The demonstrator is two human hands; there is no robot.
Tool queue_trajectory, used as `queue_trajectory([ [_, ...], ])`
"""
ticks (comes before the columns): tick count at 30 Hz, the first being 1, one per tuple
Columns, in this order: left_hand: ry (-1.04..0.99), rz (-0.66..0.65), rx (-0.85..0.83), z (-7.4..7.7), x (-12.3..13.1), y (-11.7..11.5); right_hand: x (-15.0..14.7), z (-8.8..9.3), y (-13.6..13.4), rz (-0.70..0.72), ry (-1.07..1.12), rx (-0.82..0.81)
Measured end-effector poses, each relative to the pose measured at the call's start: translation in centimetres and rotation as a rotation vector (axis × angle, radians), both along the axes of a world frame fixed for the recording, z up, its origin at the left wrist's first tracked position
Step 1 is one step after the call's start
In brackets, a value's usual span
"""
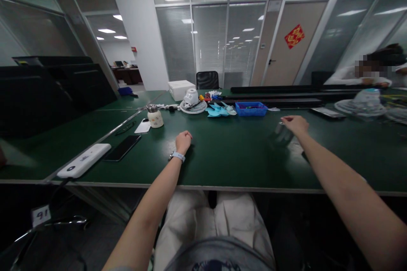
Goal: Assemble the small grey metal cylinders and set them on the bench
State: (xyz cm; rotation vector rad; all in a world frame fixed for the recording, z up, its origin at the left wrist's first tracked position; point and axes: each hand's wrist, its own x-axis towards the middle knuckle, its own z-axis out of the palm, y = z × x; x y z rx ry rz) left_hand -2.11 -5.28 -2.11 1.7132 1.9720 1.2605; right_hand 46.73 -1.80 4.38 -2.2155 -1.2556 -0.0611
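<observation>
My left hand (183, 140) rests on the green table (222, 152) with its fingers curled into a fist. Whether anything is inside the fist is hidden. A watch (177, 156) with a pale strap sits on that wrist. Further right, my right hand (296, 125) is held over the table, thumb and fingers pinched together. At its fingertips is a small grey, shiny object (281, 124), too blurred to name; a grey smear shows below it. Beyond the hands lie light-blue fan blades (219, 110) and a blue tray (251, 110) with small parts in it.
A white fan (191, 99) and a white box (181, 89) stand farther back. To the left are a jar-like bottle (155, 117), a black phone (123, 148) and a white power strip (84, 161). Another person (356, 75) sits at the far right, behind more fan parts (365, 102).
</observation>
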Motion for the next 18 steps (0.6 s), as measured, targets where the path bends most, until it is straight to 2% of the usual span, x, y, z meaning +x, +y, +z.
queue_trajectory([
  [2,0.010,-0.003,0.003,0.0,0.0,-0.1,1.0,-0.8,-0.3,-0.015,0.023,-0.017],
  [6,0.029,-0.002,-0.014,0.1,0.0,-0.2,0.7,-1.9,-0.2,-0.024,0.047,-0.019],
  [18,0.021,-0.010,-0.006,0.1,0.1,-0.2,0.7,-2.6,0.8,-0.018,-0.033,0.044],
])
